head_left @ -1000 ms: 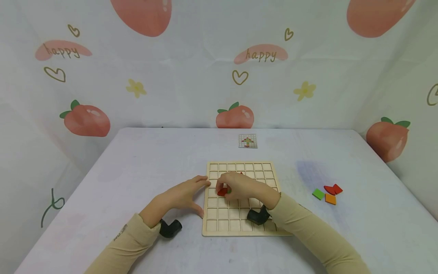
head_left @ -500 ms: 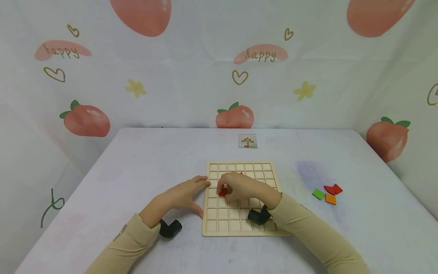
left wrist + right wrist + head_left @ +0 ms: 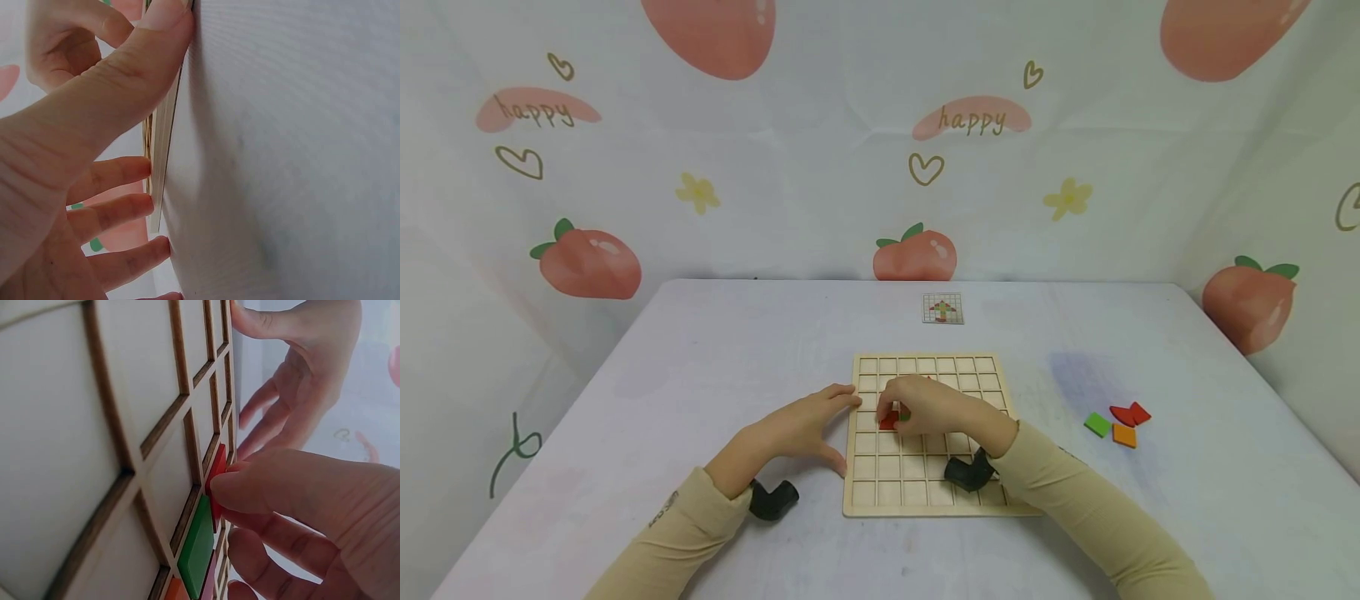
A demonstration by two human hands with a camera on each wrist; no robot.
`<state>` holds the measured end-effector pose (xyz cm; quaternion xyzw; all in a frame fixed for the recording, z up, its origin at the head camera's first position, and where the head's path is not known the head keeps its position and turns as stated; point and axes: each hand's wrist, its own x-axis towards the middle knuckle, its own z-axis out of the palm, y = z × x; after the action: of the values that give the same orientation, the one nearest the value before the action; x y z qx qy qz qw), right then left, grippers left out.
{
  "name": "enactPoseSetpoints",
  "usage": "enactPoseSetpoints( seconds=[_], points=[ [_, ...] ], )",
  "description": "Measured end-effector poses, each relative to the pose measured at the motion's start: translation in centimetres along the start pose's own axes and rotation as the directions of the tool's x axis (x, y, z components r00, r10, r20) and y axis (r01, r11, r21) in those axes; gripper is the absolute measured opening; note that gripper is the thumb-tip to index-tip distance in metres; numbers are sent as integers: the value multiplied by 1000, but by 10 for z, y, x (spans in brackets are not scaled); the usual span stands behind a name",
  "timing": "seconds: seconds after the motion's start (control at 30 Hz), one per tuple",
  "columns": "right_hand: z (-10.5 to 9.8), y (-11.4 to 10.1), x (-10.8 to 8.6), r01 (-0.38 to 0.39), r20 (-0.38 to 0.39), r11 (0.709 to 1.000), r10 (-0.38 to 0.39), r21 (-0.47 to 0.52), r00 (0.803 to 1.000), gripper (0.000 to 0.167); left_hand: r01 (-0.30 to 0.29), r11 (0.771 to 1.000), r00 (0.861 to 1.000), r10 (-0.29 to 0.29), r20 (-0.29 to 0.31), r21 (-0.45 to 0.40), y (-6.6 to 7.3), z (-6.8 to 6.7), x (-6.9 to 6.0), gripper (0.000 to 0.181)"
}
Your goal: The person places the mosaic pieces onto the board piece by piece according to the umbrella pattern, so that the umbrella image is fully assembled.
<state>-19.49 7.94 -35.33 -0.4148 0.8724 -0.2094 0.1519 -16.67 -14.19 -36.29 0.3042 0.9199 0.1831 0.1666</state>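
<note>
On the left edge of a wooden grid board (image 3: 887,493) rests my left hand (image 3: 796,427), fingers spread and thumb apart; in the left wrist view its thumb and fingertips touch the board's side. My right hand (image 3: 928,408) reaches over the board and pinches a red tile (image 3: 217,464) between thumb and fingers, at a cell in the left part of the grid. Beside that tile a green tile (image 3: 197,547) sits in the grid, with an orange tile (image 3: 175,590) next to it. The right hand hides part of the board and its tiles in the head view.
Loose tiles lie to the right of the board: a green one (image 3: 1097,425), an orange one (image 3: 1124,436) and red ones (image 3: 1140,413). Behind the board lies a small pattern card (image 3: 943,308). A printed cloth (image 3: 820,167) hangs behind the table.
My right hand has moved slightly to the right with the red tile, which has turned to sit squarer to the grid. The left hand stays in place.
</note>
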Motion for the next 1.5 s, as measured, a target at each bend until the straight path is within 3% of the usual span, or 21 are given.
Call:
enactPoseSetpoints(
  seconds=[0.37, 0.73, 0.97, 1.27, 1.5],
  points=[
    [-13, 13, -22, 14, -76, 1000, -13, 9, 997, 15, 2, 1000, 1000, -2, 5, 16, 0, 1, 1, 92],
    [-25, 47, -71, -53, -165, 998, 58, 38, 985, 12, -6, 1000, 1000, 6, 1, 27, -2, 2, 2, 93],
    [-34, 68, -107, -160, -237, 985, 171, 67, 956, 14, -3, 1000, 1000, 3, -1, 24, -1, 1, 1, 93],
    [-45, 87, -145, -247, -309, 968, 249, 45, 918, 19, -5, 1000, 1000, 5, -1, 24, -1, 2, 1, 92],
    [-48, 101, -168, -345, -314, 937, 344, 53, 885, 21, -7, 1000, 1000, 7, -4, 30, -1, 2, 1, 93]
  ],
)
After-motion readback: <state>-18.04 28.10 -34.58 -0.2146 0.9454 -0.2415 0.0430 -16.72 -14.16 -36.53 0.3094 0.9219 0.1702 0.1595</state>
